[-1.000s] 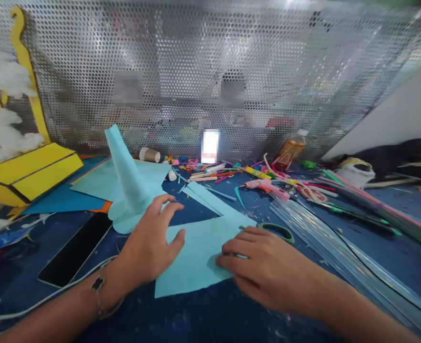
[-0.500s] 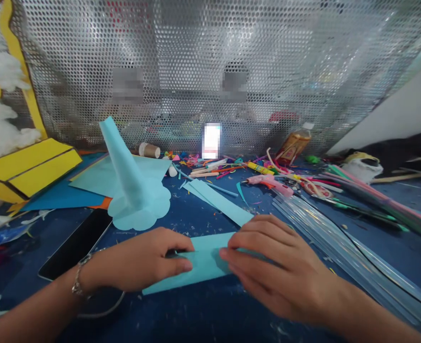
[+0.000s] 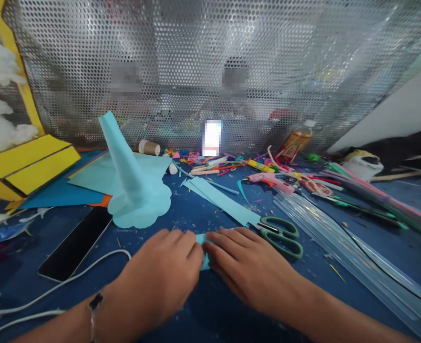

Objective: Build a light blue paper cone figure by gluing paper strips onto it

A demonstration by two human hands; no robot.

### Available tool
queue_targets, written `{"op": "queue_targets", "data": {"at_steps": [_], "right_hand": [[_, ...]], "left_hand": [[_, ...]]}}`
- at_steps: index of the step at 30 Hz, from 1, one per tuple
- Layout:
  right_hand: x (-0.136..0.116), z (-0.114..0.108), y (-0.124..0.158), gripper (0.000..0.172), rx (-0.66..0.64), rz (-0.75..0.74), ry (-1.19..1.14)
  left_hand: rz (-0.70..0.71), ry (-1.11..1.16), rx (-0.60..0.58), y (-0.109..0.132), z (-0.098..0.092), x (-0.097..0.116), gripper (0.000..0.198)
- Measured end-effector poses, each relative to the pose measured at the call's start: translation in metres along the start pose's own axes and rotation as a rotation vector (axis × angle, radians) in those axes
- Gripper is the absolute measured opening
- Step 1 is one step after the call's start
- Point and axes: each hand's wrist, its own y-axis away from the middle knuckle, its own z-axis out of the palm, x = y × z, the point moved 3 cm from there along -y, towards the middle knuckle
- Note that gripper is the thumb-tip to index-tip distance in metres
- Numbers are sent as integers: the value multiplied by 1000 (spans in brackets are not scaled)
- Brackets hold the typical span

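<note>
My left hand (image 3: pixel 160 271) and my right hand (image 3: pixel 246 267) meet at the middle of the dark blue work surface (image 3: pixel 153 305). Between them they press a small folded piece of light blue paper (image 3: pixel 205 248), most of it hidden under my fingers. Just beyond my right hand lie green-handled scissors (image 3: pixel 280 237), not touching it. A long light blue paper strip (image 3: pixel 219 201) lies ahead of my hands. Further left, a light blue paper cone (image 3: pixel 131 176) stands on a scalloped base.
A black phone (image 3: pixel 76 243) and a white cable (image 3: pixel 88 267) lie left of my hands. Clear glue sticks (image 3: pixel 339 243) spread out on the right. A pink glue gun (image 3: pixel 271 183) and colourful scraps lie further back, before a perforated metal screen (image 3: pixel 203 62). Yellow card pieces (image 3: pixel 27 169) stand far left.
The light blue paper is now folded much narrower, and my hands have closed in on it from both sides. The green-handled scissors now show fully to the right of my right hand.
</note>
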Motion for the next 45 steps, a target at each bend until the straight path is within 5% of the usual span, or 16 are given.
{"op": "queue_targets", "data": {"at_steps": [8, 34, 45], "right_hand": [[-3, 4, 0, 32, -12, 21, 13], [-5, 3, 1, 34, -115, -43, 44], [-5, -7, 3, 47, -196, -83, -9]], "left_hand": [[-9, -196, 77, 15, 33, 36, 43], [-55, -180, -111, 15, 39, 37, 56], [-109, -45, -18, 24, 53, 39, 59]]}}
